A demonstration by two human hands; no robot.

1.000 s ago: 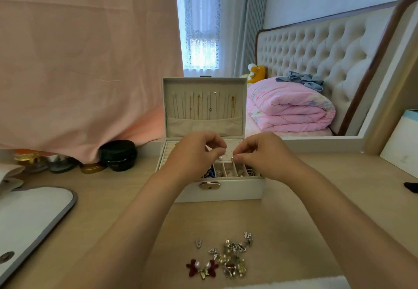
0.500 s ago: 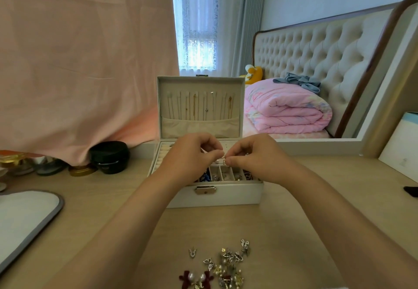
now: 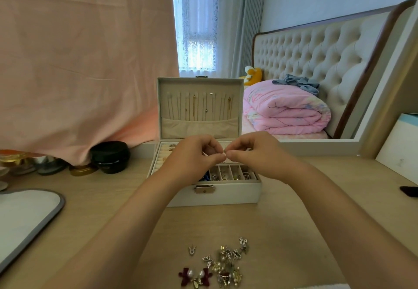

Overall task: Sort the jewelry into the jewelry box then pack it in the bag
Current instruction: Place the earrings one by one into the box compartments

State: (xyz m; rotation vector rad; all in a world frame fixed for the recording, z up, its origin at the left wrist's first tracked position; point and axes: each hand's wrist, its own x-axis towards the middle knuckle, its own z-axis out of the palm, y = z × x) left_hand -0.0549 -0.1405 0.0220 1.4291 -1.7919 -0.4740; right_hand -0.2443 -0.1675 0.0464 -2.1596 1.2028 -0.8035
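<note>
A white jewelry box (image 3: pixel 235 192) stands open on the desk, its lid upright with necklaces hanging inside and small compartments along its front. Over the box my left hand (image 3: pixel 192 155) and my right hand (image 3: pixel 255 153) meet fingertip to fingertip, both pinching a tiny earring (image 3: pixel 224 156) between them. The piece is mostly hidden by my fingers. A pile of loose jewelry (image 3: pixel 226 266) lies on the desk near me, with dark red bow earrings (image 3: pixel 195 276) at its left.
A white pad with a grey rim (image 3: pixel 27 218) lies at the left edge. Black and gold jars (image 3: pixel 110 156) sit under a pink cloth at the back left. A mirror behind the box reflects a bed. A white card (image 3: pixel 400 144) leans at the right.
Both hands rose slightly off the box compartments and drew closer together, fingertips now touching around the small piece. The view shifted a little.
</note>
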